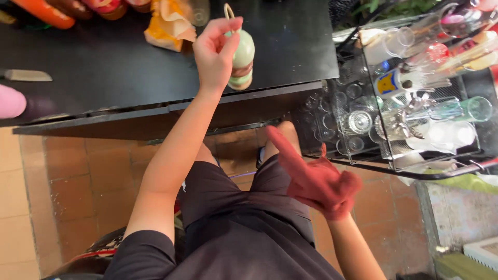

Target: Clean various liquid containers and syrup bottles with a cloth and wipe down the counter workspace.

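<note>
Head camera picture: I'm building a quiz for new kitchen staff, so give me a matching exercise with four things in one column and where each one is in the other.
Things:
1. layered green and brown bottle
2. knife
3. clear glasses
4. reddish glove

Places:
A. on the right hand, held over the tiled floor
B. on the wire rack to the right of the counter
C. flat at the left edge of the black counter
D. at the counter's front edge, its loop pinched by the left hand

Pairs: 1-D, 2-C, 3-B, 4-A
</note>
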